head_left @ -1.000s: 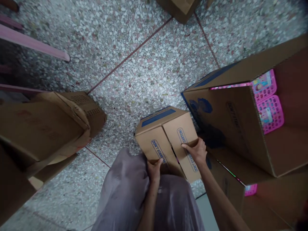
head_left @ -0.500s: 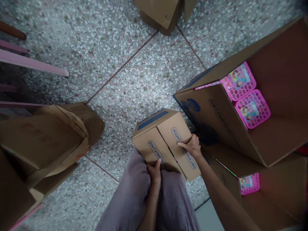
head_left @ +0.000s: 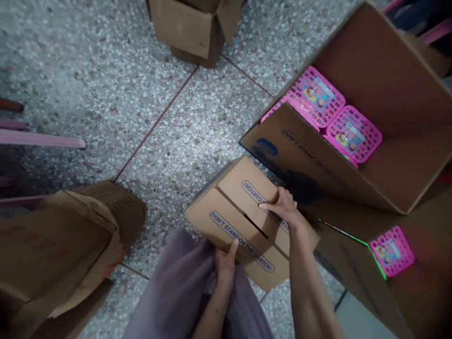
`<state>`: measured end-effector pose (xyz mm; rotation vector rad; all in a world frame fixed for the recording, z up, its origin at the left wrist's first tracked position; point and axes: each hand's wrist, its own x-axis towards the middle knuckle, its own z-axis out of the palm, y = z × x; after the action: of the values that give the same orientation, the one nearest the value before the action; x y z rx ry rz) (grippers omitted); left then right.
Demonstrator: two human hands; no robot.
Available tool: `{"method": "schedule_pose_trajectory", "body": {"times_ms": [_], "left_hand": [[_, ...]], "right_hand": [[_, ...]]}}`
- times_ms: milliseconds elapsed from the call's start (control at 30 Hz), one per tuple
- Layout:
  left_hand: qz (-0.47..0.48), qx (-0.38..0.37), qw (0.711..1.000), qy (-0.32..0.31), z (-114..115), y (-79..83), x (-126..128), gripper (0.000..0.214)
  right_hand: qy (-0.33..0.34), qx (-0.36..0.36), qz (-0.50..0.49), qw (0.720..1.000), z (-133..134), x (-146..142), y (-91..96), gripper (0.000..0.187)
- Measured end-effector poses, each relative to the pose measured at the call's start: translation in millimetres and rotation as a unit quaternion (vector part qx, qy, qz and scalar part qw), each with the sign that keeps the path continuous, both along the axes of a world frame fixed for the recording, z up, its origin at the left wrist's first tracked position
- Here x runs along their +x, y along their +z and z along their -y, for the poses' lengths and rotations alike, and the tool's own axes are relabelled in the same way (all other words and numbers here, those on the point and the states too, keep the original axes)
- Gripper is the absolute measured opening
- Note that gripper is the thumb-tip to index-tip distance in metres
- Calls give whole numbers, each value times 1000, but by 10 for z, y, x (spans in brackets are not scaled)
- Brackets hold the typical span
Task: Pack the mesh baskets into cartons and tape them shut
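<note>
A brown cardboard carton [head_left: 243, 221] with blue lettering is between my two hands, just in front of my legs. Its two top flaps are folded in, with a narrow dark gap along the middle. My left hand [head_left: 227, 256] grips the near side, thumb on the top flap, fingers hidden below the edge. On the far right edge my right hand [head_left: 284, 205] holds the carton, thumb over the flap and fingers round the side. Close to the right stands a large open carton [head_left: 300, 160] holding pink baskets [head_left: 354, 134] with picture labels.
Another open carton [head_left: 367, 282] at lower right holds a pink basket [head_left: 392, 251]. Brown boxes stand at left [head_left: 70, 235] and at the top [head_left: 187, 33]. Pink furniture legs [head_left: 42, 139] reach in from the left. The floor [head_left: 158, 94] is speckled stone.
The carton has turned and tilted somewhat, showing more of its top and less of its blue-striped side. Both hands keep their hold. The view has shifted, so the surroundings sit differently.
</note>
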<state>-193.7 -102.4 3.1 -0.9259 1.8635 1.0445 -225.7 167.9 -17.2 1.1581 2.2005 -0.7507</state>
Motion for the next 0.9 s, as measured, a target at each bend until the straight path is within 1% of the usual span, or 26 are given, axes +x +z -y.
{"method": "schedule_pose_trajectory", "body": {"times_ms": [67, 133, 167, 200, 233, 300, 333, 367, 400, 433, 467, 500, 533, 600, 633, 733, 800, 833, 900], "left_hand": [[5, 3, 997, -71, 166, -4, -138, 21], [13, 11, 987, -159, 284, 75, -368, 16], [13, 18, 980, -200, 293, 142, -516, 17], [12, 25, 972, -233, 255, 219, -679, 22], [-4, 28, 962, -270, 168, 296, -850, 26], [-74, 41, 940, -329, -129, 407, -1190, 22], [-173, 50, 885, -429, -311, 424, -1343, 25], [-274, 71, 802, -527, -491, 410, -1478, 35], [-353, 109, 708, -603, -653, 365, -1588, 46], [-412, 128, 619, -656, -785, 294, -1671, 54], [-452, 138, 552, -687, -883, 207, -1727, 59], [-475, 137, 512, -702, -946, 113, -1760, 62], [-485, 127, 494, -710, -981, 23, -1773, 63], [-482, 107, 489, -719, -996, -114, -1768, 63], [-477, 104, 488, -724, -993, -156, -1758, 62], [-460, 86, 488, -737, -985, -193, -1721, 58], [-464, 69, 485, -739, -984, -188, -1696, 55], [-469, 64, 478, -740, -979, -187, -1682, 55], [-483, 63, 457, -744, -953, -195, -1654, 54]], "right_hand": [[8, 35, -30, 999, 119, -22, 10, 90], [15, 72, -44, 996, 187, -48, 5, 91], [17, 84, -46, 995, 201, -57, -3, 90], [17, 89, -46, 995, 205, -62, -12, 88], [18, 91, -47, 995, 201, -63, -21, 87], [20, 93, -51, 994, 180, -57, -35, 86], [21, 95, -52, 994, 167, -51, -39, 86], [23, 96, -53, 994, 155, -43, -40, 86], [27, 97, -55, 993, 147, -34, -41, 86], [31, 97, -60, 993, 144, -23, -41, 85], [35, 98, -68, 992, 147, -14, -42, 84], [37, 101, -79, 991, 156, -5, -45, 83], [39, 106, -91, 989, 172, 1, -53, 80], [26, 137, -109, 984, 219, 3, -83, 70], [15, 159, -115, 980, 246, 0, -105, 64], [-9, 216, -126, 968, 318, -2, -171, 53], [-20, 233, -143, 962, 348, 11, -189, 51], [-27, 239, -152, 959, 359, 21, -185, 51], [-47, 244, -172, 953, 380, 42, -153, 50]]}}
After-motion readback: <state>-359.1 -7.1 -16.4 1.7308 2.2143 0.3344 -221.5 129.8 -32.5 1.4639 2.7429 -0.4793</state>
